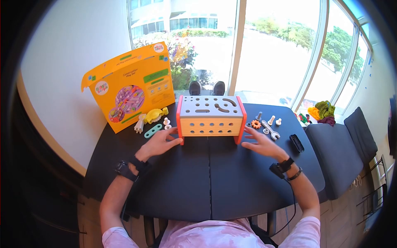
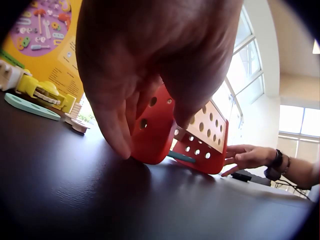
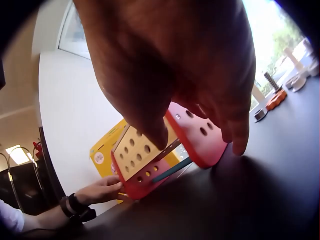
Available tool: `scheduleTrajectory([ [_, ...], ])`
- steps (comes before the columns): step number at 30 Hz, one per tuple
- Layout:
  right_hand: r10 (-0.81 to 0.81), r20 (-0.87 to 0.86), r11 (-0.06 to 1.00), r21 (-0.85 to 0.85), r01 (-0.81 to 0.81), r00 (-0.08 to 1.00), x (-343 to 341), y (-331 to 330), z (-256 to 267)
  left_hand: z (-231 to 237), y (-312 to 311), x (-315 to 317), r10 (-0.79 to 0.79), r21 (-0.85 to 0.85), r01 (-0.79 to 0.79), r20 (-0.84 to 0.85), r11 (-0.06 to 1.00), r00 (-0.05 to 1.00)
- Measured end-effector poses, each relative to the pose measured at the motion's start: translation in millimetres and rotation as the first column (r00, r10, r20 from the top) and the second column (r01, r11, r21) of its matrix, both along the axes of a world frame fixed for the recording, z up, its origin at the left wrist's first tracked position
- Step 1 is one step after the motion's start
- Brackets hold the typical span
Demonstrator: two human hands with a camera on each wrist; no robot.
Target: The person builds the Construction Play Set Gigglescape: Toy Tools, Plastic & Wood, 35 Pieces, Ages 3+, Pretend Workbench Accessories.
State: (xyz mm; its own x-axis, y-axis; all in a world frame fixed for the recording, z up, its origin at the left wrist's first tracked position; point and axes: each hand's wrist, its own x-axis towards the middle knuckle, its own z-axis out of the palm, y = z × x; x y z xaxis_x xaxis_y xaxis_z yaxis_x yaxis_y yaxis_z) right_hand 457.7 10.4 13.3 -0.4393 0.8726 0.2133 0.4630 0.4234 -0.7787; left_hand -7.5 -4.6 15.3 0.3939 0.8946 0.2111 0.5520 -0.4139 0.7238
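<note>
A toy workbench (image 1: pixel 206 106) with a grey slotted top, a holed wooden front and red end panels stands upright on the black table. Beside its left end is my left hand (image 1: pixel 158 142), thumb at the front edge of the red panel (image 2: pixel 155 120) and fingers extended along its outer side; exact contact is unclear. My right hand (image 1: pixel 264 145) lies at the other end, fingers loosely spread by the right red panel (image 3: pixel 212 150), thumb in front of it. Both hands look relaxed, neither curled round the bench. A teal rod (image 3: pixel 172 171) shows low between the panels.
Left of the bench are a yellow box (image 1: pixel 136 82), a teal strip (image 1: pixel 153 131), a yellow toy piece (image 1: pixel 154 115) and white pieces. To the right lie an orange gear (image 1: pixel 256 124), a grey wrench (image 1: pixel 273 133), several screws and a black case (image 1: pixel 296 143). Windows stand behind.
</note>
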Motion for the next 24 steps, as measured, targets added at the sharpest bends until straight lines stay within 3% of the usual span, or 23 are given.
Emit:
scheduleTrajectory([
  [1,0.061,-0.079,0.998,0.018,-0.059,0.995,-10,1,-11,0,-1,7,-0.059,0.025,0.059,0.000,0.998,0.998],
  [4,-0.039,-0.052,0.995,0.086,0.043,0.998,-36,-5,-14,8,-10,17,0.033,0.064,-0.027,-0.102,0.998,0.994],
  [5,-0.161,0.026,0.984,0.075,0.159,0.987,-42,-5,-14,5,-11,19,0.056,0.113,-0.047,-0.083,0.992,0.995],
  [6,-0.189,0.014,0.969,0.165,0.184,0.982,-45,-7,-12,6,-11,19,0.094,0.171,-0.080,-0.072,0.982,0.993],
  [9,-0.281,-0.087,0.871,0.394,0.293,0.956,-67,-30,26,39,-27,33,0.246,0.287,-0.244,0.027,0.926,0.969],
  [12,-0.347,-0.039,0.836,0.440,0.328,0.937,-71,-30,55,48,-12,35,0.302,0.525,-0.266,0.018,0.809,0.953],
  [16,-0.442,0.054,0.810,0.452,0.373,0.895,-68,-6,70,62,2,47,0.373,0.489,-0.357,0.069,0.796,0.925],
  [24,-0.428,0.037,0.839,0.389,0.381,0.903,-60,56,66,71,55,43,0.447,0.334,-0.434,0.041,0.837,0.894],
])
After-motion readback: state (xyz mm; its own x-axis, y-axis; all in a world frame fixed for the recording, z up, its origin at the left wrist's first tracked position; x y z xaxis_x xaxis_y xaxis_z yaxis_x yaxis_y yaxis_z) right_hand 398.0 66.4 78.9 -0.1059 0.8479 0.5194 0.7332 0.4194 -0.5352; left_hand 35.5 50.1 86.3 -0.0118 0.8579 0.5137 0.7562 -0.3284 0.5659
